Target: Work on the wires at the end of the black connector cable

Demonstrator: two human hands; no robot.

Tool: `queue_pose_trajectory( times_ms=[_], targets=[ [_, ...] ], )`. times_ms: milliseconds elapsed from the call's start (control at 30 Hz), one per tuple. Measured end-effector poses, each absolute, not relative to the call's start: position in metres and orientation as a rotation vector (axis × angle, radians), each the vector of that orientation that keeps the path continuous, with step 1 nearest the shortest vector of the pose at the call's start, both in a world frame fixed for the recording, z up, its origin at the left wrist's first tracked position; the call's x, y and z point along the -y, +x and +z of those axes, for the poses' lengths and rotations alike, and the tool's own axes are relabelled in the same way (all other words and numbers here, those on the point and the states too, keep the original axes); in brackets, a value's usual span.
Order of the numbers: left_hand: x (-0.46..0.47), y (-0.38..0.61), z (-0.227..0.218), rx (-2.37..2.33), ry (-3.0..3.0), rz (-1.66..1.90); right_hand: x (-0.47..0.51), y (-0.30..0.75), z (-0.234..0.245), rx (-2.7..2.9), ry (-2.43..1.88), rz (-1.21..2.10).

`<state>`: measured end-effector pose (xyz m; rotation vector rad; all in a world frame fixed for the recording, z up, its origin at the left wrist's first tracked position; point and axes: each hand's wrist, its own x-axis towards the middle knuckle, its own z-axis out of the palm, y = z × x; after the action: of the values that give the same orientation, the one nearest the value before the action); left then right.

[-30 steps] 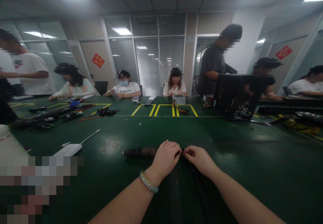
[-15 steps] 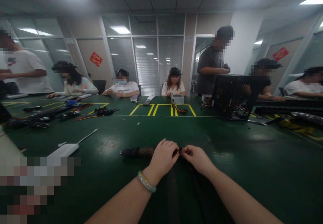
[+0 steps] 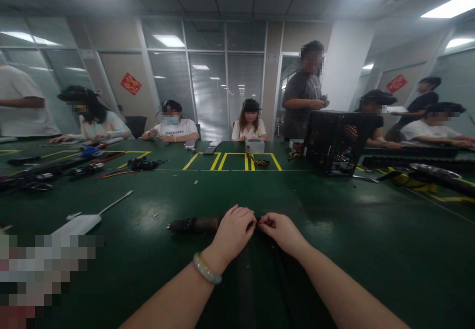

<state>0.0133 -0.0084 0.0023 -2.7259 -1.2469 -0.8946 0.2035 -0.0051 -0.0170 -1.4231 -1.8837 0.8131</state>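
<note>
On the green table (image 3: 141, 259) lies a dark cylindrical tool (image 3: 193, 224) with a narrow tip pointing left, shaped like an inline electric screwdriver. My left hand (image 3: 234, 230), with a pale bangle (image 3: 207, 268) on its wrist, is closed over the tool's right end. Close against it, my right hand (image 3: 282, 231) pinches with thumb and index finger at something small and dark where the two hands meet. My fingers hide most of that part. Dark strips run from below my hands toward the near edge, too dim to name.
A white device with a cord (image 3: 76, 225) lies at left. Cables (image 3: 144, 164) and dark parts lie beyond it. An open black computer case (image 3: 334, 143) stands at far right, near a small grey box (image 3: 255, 145). Several people sit or stand across the table.
The view has turned slightly right, so everything sits further left. Both hands keep nearly the same hold. Another person has come into view at the far right.
</note>
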Motion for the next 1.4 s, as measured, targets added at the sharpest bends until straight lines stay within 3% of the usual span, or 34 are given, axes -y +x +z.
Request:
queue_pose_trajectory(
  times_ms=[1400],
  targets=[
    [0.0093,0.0143,0.0020,1.247,-2.741,-0.889,0.0063,0.2049,-0.0144,1.915,-1.423,0.802]
  ],
)
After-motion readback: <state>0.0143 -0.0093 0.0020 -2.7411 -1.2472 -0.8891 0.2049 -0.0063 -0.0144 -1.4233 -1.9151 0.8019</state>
